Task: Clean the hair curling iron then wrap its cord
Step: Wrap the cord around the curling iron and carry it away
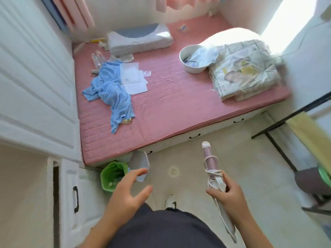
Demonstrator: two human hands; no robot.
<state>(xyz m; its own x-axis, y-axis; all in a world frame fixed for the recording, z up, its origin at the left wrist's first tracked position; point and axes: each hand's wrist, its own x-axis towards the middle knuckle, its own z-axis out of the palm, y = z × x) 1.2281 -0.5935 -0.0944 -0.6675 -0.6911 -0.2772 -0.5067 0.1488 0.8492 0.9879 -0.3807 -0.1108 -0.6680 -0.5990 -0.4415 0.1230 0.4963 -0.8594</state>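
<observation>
My right hand (230,196) grips a pink and white hair curling iron (210,161) around its middle, barrel pointing up and away over the floor. Its white cord (214,173) is looped around the body just above my fingers, and the white handle end (228,224) sticks down past my wrist. My left hand (126,190) hovers lower left of the iron with fingers spread and relaxed, holding nothing, above a green bin.
A pink mattress (170,108) fills the middle, carrying a blue cloth (111,90), papers, a pillow, a white bowl (192,59) and a folded quilt (245,68). A green waste bin (112,176) stands by the bed corner. White cabinets line the left; a black rack (279,129) stands right.
</observation>
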